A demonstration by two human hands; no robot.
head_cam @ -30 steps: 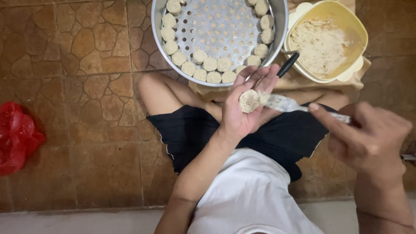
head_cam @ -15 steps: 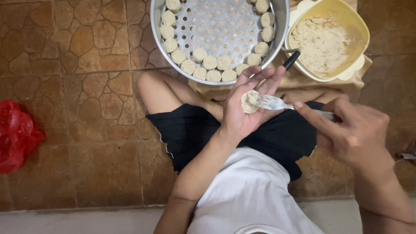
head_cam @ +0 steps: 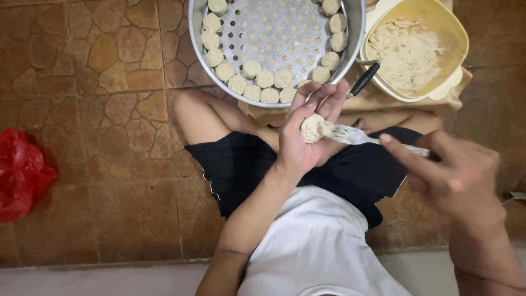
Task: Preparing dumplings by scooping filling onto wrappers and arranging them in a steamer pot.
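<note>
Dumpling [head_cam: 314, 127] sits cupped in my left hand [head_cam: 307, 137], fingers curled round it; my right hand [head_cam: 455, 175] grips a fork [head_cam: 361, 136] lying lengthwise, tines touching the dumpling's right side.

A brown stone-patterned floor [head_cam: 98, 164] is seen; on it are set a perforated metal steamer tray [head_cam: 350, 33], a yellow bowl [head_cam: 457, 33] and a red bag [head_cam: 22, 172].
</note>
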